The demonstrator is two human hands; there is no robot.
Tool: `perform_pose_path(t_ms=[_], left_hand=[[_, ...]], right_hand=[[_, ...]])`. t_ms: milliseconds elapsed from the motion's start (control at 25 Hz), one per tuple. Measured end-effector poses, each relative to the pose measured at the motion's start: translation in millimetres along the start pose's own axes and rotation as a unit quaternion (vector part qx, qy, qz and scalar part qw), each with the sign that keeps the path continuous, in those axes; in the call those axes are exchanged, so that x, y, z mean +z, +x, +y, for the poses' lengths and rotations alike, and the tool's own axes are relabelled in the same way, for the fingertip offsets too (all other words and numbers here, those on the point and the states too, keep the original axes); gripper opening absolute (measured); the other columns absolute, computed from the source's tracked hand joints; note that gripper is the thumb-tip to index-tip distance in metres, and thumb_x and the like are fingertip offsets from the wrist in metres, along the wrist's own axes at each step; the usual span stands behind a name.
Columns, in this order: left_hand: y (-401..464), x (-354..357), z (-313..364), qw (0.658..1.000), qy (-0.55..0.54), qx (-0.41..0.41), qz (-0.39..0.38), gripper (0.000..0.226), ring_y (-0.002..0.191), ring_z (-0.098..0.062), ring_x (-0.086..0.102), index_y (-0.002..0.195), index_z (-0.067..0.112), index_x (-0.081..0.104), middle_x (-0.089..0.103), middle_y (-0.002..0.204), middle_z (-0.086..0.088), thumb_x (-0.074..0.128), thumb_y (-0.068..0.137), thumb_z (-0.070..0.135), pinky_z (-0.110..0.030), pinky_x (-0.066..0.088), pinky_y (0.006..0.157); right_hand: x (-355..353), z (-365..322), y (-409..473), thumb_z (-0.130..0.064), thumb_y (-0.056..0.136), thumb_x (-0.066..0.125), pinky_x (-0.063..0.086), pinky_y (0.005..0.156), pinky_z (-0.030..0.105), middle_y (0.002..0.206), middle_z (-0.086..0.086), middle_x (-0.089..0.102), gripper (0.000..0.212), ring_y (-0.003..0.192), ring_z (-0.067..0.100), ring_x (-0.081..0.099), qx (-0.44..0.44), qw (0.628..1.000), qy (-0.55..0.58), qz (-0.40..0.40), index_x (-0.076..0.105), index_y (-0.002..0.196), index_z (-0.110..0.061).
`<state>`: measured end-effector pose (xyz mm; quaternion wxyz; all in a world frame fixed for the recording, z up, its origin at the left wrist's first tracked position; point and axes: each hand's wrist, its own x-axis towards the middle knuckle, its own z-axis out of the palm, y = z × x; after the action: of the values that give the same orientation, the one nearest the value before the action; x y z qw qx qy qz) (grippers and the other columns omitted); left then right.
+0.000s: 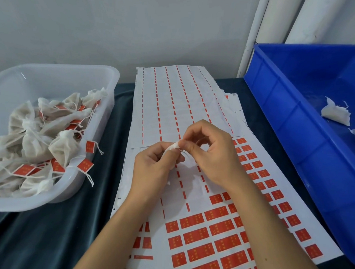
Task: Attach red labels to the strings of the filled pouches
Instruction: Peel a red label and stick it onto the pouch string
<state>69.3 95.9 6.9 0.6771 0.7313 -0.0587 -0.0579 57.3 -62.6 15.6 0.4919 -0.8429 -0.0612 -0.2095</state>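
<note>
Head view: left hand [153,164] and right hand [210,151] each grip, pinching, a white wad [173,146]; label sheets [198,236] beneath.

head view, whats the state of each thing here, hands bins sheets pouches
left hand: pinching a small white bit of material
right hand: pinching the same white bit
clear bin: holds filled pouches with red labels on their strings
blue bin: nearly bare, white scraps inside
upper label sheet: labels peeled off
lower label sheet: partly peeled, red labels remain
</note>
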Motion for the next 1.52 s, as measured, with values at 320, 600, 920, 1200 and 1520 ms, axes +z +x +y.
perform_pose_path(t_ms=[320,600,920,1200,1520], left_hand=[[2.3,0.7,-3.3,0.999,0.002,-0.012,0.03,0.025,0.081,-0.011,0.075,0.086,0.033,0.081,0.079,0.084,0.007,0.063,0.102,0.041,-0.012,0.056,0.066],[3.9,-0.2,-4.1,1.0,0.002,-0.013,0.024,0.024,0.082,-0.015,0.076,0.087,0.034,0.081,0.079,0.084,0.005,0.064,0.1,0.044,-0.018,0.06,0.069],[1.4,3.4,-1.8,1.0,0.015,-0.014,0.024,0.024,0.077,-0.008,0.075,0.083,0.033,0.081,0.077,0.08,0.011,0.066,0.1,0.037,-0.01,0.051,0.059],[-0.5,2.6,-1.4,0.999,0.04,0.014,0.015,0.024,0.077,-0.004,0.073,0.087,0.033,0.081,0.077,0.08,0.015,0.063,0.103,0.032,-0.008,0.05,0.06],[0.1,5.2,-5.3,0.995,0.095,0.028,0.012,0.022,0.083,-0.007,0.075,0.092,0.036,0.08,0.077,0.085,0.018,0.061,0.104,0.035,-0.018,0.061,0.071]], right_hand=[[-3.4,3.3,-4.9,-0.02,0.093,0.074,0.048,0.084,0.004,0.1,-0.014,0.072,0.009,0.095,0.0,0.064,-0.083,0.992,-0.088,-0.02,0.074,0.101,-0.021],[-2.3,3.8,-5.6,-0.01,0.091,0.072,0.053,0.088,0.012,0.104,-0.001,0.076,0.015,0.096,0.007,0.067,-0.106,0.989,-0.106,-0.015,0.078,0.104,-0.013],[-2.2,2.7,-6.6,-0.011,0.09,0.074,0.056,0.084,0.016,0.103,0.0,0.076,0.015,0.092,0.009,0.067,-0.081,0.99,-0.113,-0.019,0.078,0.105,-0.013],[-2.7,2.5,-6.0,-0.02,0.091,0.076,0.052,0.078,0.008,0.102,-0.004,0.074,0.014,0.088,0.006,0.063,-0.049,0.99,-0.131,-0.033,0.076,0.105,-0.018],[3.8,3.8,-5.8,-0.016,0.094,0.072,0.046,0.082,0.017,0.099,0.002,0.068,0.006,0.093,0.008,0.055,-0.091,0.969,-0.227,-0.038,0.069,0.098,-0.012]])
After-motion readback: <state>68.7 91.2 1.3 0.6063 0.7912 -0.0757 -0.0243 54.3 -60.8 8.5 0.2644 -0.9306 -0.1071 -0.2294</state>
